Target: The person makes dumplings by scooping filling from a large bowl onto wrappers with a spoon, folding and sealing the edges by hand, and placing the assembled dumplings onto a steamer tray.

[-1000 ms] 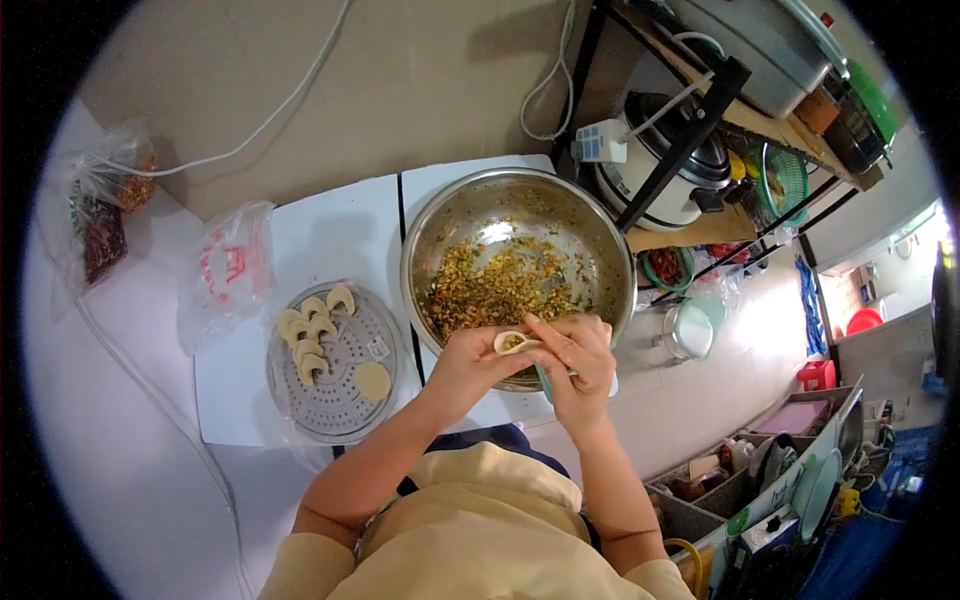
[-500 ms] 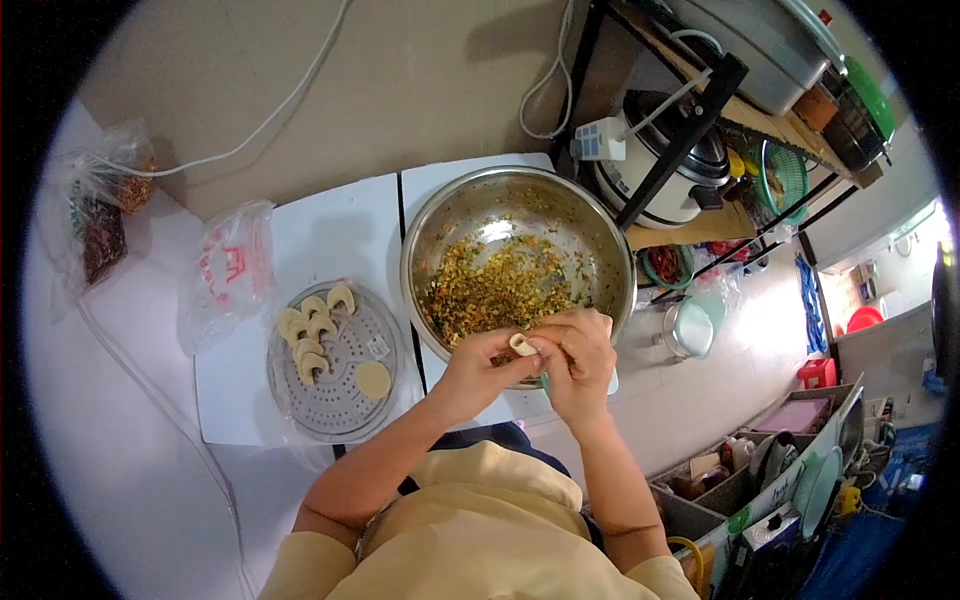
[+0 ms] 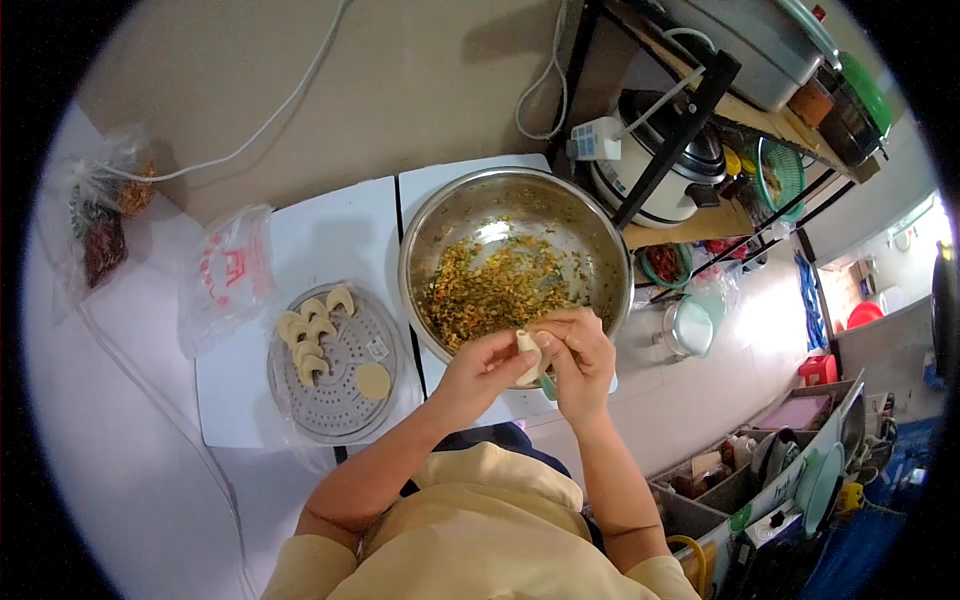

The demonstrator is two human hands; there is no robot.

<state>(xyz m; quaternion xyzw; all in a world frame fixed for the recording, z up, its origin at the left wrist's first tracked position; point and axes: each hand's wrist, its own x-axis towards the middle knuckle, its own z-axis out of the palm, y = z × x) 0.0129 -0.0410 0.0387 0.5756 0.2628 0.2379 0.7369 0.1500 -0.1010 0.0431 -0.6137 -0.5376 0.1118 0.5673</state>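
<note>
A dumpling [image 3: 528, 350] of pale dough is pinched between my two hands over the near rim of the steel bowl [image 3: 412, 330]. My left hand [image 3: 478, 378] closes on its left side with thumb and fingertips. My right hand [image 3: 582, 362] presses the other side with bent fingers. Below the right fingers pokes out a flat green thing [image 3: 547, 387], its other end hidden in the hand. Chopped vegetable filling [image 3: 500, 290] lies in the bowl. To the left, several folded dumplings [image 3: 310, 340] and one round wrapper [image 3: 372, 380] rest on a perforated metal tray [image 3: 340, 408].
Left of the tray is a clear plastic bag [image 3: 232, 265] with red print. A rack [image 3: 690, 130] to the right carries a rice cooker [image 3: 650, 190] and a power strip [image 3: 597, 140]. A white cable [image 3: 215, 470] runs along the left side.
The dumpling has turned more upright between my fingers, and more of its side shows. More of the green thing is visible under my right hand. The tray's contents are unchanged.
</note>
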